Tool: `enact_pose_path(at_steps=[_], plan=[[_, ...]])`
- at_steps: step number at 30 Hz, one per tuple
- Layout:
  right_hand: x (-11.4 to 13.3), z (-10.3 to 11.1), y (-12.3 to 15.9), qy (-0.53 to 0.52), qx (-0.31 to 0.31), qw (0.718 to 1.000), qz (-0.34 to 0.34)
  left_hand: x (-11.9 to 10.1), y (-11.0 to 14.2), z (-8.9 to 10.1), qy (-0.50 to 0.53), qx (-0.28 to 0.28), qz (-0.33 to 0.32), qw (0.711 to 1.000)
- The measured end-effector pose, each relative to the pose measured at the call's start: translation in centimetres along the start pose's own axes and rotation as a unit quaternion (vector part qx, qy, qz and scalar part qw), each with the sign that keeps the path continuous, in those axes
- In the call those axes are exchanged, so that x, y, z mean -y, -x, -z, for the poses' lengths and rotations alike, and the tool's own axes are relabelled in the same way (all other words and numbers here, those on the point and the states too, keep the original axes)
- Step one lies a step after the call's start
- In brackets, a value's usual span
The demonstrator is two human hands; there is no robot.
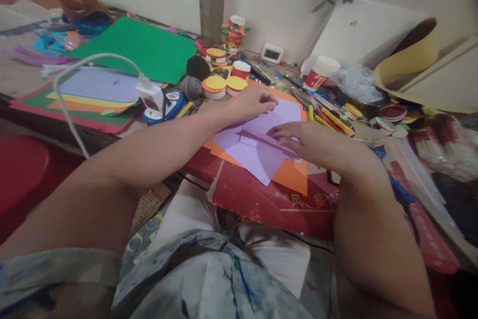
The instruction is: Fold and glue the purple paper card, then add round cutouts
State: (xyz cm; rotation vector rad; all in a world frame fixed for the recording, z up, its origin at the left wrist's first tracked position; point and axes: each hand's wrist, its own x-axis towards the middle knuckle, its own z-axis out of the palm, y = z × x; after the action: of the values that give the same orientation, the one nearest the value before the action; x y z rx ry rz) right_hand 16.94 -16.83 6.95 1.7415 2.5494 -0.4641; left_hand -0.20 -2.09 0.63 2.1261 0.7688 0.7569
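Observation:
A sheet of light purple paper (261, 162) lies on orange paper (289, 177) in front of me. Across its middle runs a narrow purple strip (263, 141), which may be a folded edge; a thin dark line shows below it. My left hand (254, 103) rests over the far left part of the purple sheet, fingers loosely bent and nothing visible in them. At the strip's right end is my right hand (304, 140), its fingers apart and touching the strip. The undersides of both hands are hidden.
Yellow-topped round tubs (214, 85) and a white-and-red cup (321, 72) stand behind the paper. Cutters and pens (332, 117) lie to the right. A green sheet (145, 48), stacked coloured paper (100, 92) and a charger with a white cable (149, 95) occupy the left.

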Motion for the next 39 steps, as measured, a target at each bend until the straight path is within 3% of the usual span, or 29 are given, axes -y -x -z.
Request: enact_pose_path(at_steps=[5, 11, 16, 19, 23, 24, 26, 30, 32, 35, 39], plan=[[0.4, 0.0, -0.1, 0.045, -0.034, 0.997, -0.050, 0.2, -0.2, 0.1, 0.022, 0.027, -0.001, 0.999], [-0.8, 0.0, -0.6, 0.097, -0.180, 0.971, -0.128, -1.4, 0.6, 2.0, 0.122, 0.106, 0.015, 0.987], [-3.0, -0.8, -1.5, 0.056, -0.256, 0.958, -0.114, -0.7, 0.4, 2.4, 0.011, 0.158, -0.054, 0.986], [-3.6, -1.2, -1.8, 0.008, -0.281, 0.953, -0.116, 0.1, 0.1, 1.8, 0.002, 0.117, -0.063, 0.991], [-4.0, -1.1, -2.1, -0.048, -0.386, 0.913, -0.122, 0.4, -0.1, 1.2, -0.022, -0.033, -0.096, 0.995], [-4.1, -1.0, -2.2, -0.057, -0.415, 0.899, -0.128, 0.3, -0.1, 1.1, -0.022, -0.047, -0.105, 0.993], [-4.3, -0.8, -2.0, -0.076, -0.455, 0.875, -0.147, 0.1, 0.1, 1.1, -0.015, -0.012, -0.115, 0.993], [-4.9, -0.4, -0.4, -0.098, -0.470, 0.857, -0.187, 0.1, 0.6, 1.1, 0.002, 0.172, -0.111, 0.979], [-5.2, -0.4, 0.9, -0.090, -0.475, 0.851, -0.206, 0.2, 0.6, 1.0, 0.002, 0.225, -0.116, 0.967], [-5.5, -1.0, 2.2, -0.082, -0.457, 0.855, -0.231, 0.3, 0.5, 0.8, -0.050, 0.225, -0.134, 0.964], [-5.5, -2.7, 1.2, -0.087, -0.380, 0.899, -0.197, 0.1, 0.4, 0.9, -0.146, 0.183, -0.168, 0.958]])
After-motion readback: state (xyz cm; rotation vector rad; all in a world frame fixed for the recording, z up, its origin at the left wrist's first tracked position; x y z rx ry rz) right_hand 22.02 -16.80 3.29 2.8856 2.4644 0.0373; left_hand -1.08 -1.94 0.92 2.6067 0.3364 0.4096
